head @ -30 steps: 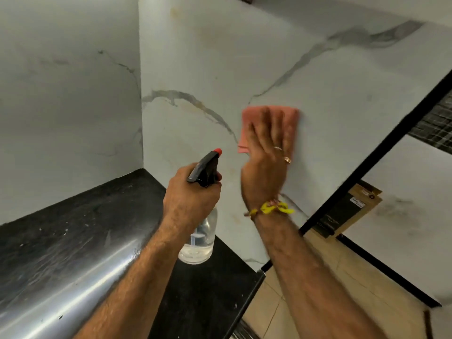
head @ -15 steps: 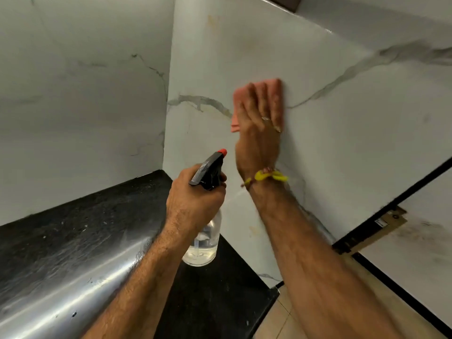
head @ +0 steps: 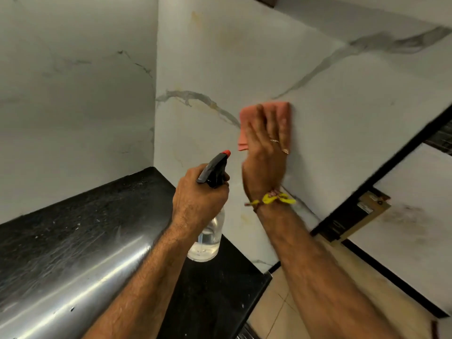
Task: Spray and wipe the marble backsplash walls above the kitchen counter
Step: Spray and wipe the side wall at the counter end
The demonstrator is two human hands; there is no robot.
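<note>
— Marble walls (head: 330,123), white and smooth with grey veins and faint yellowish streaks, meet in a corner above a black speckled counter (head: 80,216). What is at work on them?

— A folded pink cloth (head: 266,112), soft-edged and roughly square, lies flat on the right-hand wall. The right hand (head: 265,152) presses it there with fingers straight and spread, palm to the stone; the hand is a little blurred. Two rings show on the fingers, and a yellow thread band (head: 276,198) is knotted round the wrist.

— And the left hand (head: 199,199)?

— Its fingers are curled tight round the neck of a spray bottle (head: 208,237), held above the counter just beside the wall. The bottle's body is clear, rounded plastic with a little clear liquid in it; the trigger head is black, angular, with a small red nozzle tip pointing toward the wall, just below the cloth.

— Anything else in view?

— A curved, brushed metal edge (head: 73,285) shines along the counter's front. Beige floor tiles (head: 305,314) lie below at right, edged by a black skirting line, with a brown cardboard piece (head: 367,214) leaning at the wall's foot.
</note>
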